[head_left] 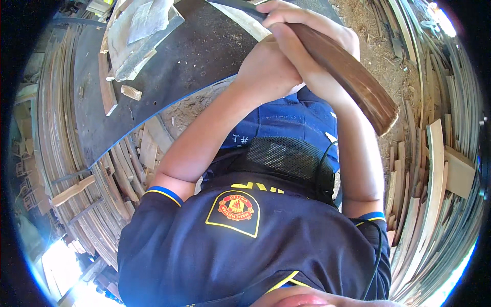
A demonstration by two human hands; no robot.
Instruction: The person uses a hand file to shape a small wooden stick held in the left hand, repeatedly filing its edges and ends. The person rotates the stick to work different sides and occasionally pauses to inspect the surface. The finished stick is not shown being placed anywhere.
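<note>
A thick, curved brown wooden piece [353,71], shaped like a tool handle, slants from upper middle down to the right. My right hand [307,51] is closed around its upper part, fingers wrapped over it. Past those fingers a dark flat strip [243,7] runs to the upper left; whether it joins the wooden piece I cannot tell. My left hand [268,69] is closed just left of my right wrist, its fingers mostly hidden, so what it grips does not show. Beyond it a pale strip [240,20] lies over the dark board [189,61].
Pale offcuts [140,36] are piled on the board's far left, with a small wood chunk [131,92] nearby. Long stacked wood strips [56,107] line the left, and more slats [432,169] stand along the right. Sawdust covers the floor [373,46].
</note>
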